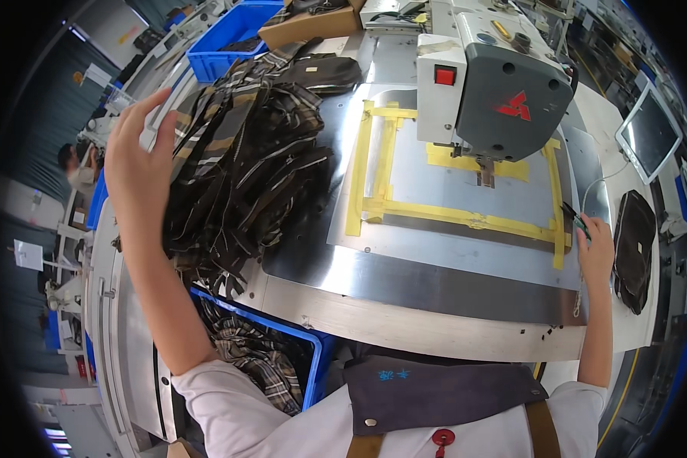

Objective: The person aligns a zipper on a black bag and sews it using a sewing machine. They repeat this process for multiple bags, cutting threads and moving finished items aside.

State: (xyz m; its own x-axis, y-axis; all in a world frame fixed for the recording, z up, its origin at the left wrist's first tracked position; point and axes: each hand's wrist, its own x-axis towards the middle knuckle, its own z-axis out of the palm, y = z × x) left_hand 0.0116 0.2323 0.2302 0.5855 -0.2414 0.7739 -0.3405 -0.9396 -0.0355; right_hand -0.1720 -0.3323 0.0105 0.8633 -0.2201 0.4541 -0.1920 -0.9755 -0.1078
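Observation:
My left hand (pixel 137 160) is raised at the left edge of a pile of dark plaid fabric pieces (pixel 248 168), its fingers curved and apart, with nothing visible in them. My right hand (pixel 595 244) holds small thread snips with dark blades (pixel 577 217) at the right of a metal plate framed with yellow tape (pixel 466 217). The grey-and-white sewing machine head (pixel 504 99) stands over the plate. A dark pouch with a small pale label (pixel 633 248) lies just right of my right hand. Another dark pouch (pixel 317 74) lies behind the pile.
A blue crate (pixel 204 61) and cardboard box (pixel 308 27) sit at the back. A blue bin (pixel 313 366) holding plaid fabric is below the table's front edge. A screen (pixel 641 131) stands at the right. A person (pixel 82 169) works in the left background.

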